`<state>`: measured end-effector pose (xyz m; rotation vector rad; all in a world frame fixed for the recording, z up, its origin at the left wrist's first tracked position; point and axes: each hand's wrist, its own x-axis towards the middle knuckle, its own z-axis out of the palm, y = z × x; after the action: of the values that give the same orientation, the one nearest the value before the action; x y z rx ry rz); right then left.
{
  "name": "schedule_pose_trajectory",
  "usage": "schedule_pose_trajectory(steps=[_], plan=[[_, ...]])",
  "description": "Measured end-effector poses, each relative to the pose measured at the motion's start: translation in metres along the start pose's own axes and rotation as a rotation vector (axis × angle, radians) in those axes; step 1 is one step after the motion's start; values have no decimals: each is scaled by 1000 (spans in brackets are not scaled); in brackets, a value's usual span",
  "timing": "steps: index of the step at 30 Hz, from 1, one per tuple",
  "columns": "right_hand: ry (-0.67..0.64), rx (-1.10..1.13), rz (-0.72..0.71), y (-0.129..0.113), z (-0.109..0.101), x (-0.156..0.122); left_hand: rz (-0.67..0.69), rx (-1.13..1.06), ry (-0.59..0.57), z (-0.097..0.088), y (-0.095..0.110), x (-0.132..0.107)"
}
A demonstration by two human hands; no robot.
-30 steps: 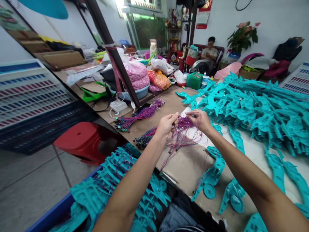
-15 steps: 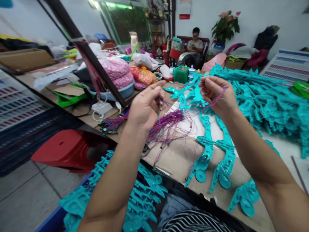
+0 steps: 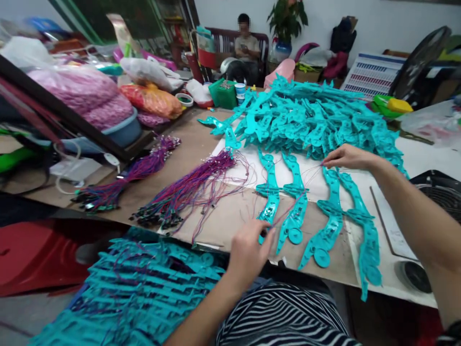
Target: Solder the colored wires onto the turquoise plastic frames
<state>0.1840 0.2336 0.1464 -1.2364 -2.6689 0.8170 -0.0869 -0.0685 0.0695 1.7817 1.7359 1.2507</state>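
Thin red and blue wires (image 3: 296,207) run between my two hands across the turquoise plastic parts. My left hand (image 3: 250,247) is low at the table's front edge, thumb and fingers closed round the wires' lower end, where something small and dark shows. My right hand (image 3: 347,157) pinches the wires' far end above the top of a long turquoise part (image 3: 330,216). Beneath the wires lies another such part (image 3: 295,202), with a further one (image 3: 269,192) to its left. Under my right forearm rests one more turquoise part (image 3: 363,230).
A large heap of turquoise parts (image 3: 317,115) covers the back of the table. Two wire bundles (image 3: 187,187) (image 3: 126,175) lie left. More turquoise parts (image 3: 144,283) fill a bin below. A red stool (image 3: 32,254) stands left; a person (image 3: 248,48) sits at the back.
My view has swung right. My left hand has come down towards the table's front edge, and my right hand has moved down over the laid-out parts, with the wires stretched between them.
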Motion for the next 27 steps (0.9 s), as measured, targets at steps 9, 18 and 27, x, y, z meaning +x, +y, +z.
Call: schedule_pose_trajectory(steps=[9,18,27], plan=[[-61,-348,-5,0,84,54,135,490,-118,66,-10,-41],[63,-532,-159,15,68,52,-121,619,191,-30,-90,12],[-125,-382,-277,-130,155,124,-219,859,-73,-41,-138,51]])
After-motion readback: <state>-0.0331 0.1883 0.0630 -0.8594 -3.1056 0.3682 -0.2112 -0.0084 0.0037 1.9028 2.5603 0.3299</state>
